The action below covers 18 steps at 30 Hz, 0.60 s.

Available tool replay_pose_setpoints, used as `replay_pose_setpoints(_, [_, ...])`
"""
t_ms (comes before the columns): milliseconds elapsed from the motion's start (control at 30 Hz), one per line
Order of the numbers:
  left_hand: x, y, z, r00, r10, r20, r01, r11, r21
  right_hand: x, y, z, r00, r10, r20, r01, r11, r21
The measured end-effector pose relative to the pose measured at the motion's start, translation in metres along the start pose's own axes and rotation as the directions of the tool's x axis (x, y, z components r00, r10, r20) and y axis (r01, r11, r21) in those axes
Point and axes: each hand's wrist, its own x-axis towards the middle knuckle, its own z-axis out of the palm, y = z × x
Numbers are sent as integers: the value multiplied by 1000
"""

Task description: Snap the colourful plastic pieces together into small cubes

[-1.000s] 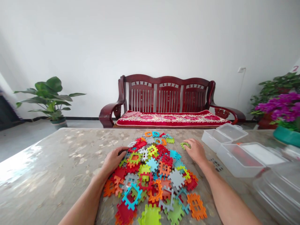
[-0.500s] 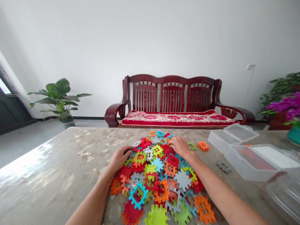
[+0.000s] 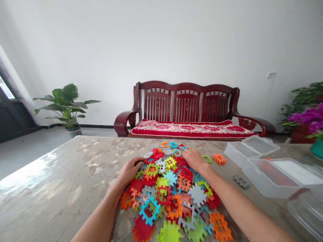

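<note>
A heap of interlocking plastic tiles [image 3: 171, 178] in red, orange, green, blue and grey lies between my forearms. Some tiles are solid, others are window-like frames. My left hand [image 3: 130, 170] rests against the heap's left edge, thumb apart from the fingers, with nothing seen in its grasp. On the far right side, my right hand [image 3: 193, 158] lies with its fingers bent over the heap's edge near red and blue tiles. Its fingertips are partly hidden, and no tile is lifted. A blue frame tile [image 3: 149, 210] and an orange window tile [image 3: 220, 226] lie toward the near side.
Right of the heap are a green frame tile [image 3: 207, 159], an orange tile [image 3: 219, 159] and a grey tile [image 3: 241, 181]. Clear plastic boxes [image 3: 271, 183] with raised lids stand farther right. Across the patterned tabletop [image 3: 75, 174] is a wooden bench [image 3: 185, 104].
The view has shifted very slightly. Both hands stay at the heap's sides, and the tiles look unmoved.
</note>
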Motion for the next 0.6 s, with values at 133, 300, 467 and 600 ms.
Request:
replay_pose_setpoints(133, [-1,3,-1,1000,7,9,-7,1000,-8,-4,0,-6,998,35,42,-38,998,58])
replay_pose_setpoints(300, [-2,5,-2,1000,12,-2,-12,1000,-6,-9,9,-16,990,107,90,-125,964,233])
replay_pose_setpoints(467, [0,0,0,1000,9,-14,-9,1000,-17,-14,27,-22,987,113,112,-146,921,361])
replay_pose_setpoints(600, [1,-1,1,1000,1,-1,-1,1000,-20,-22,36,-26,980,131,151,-199,711,675])
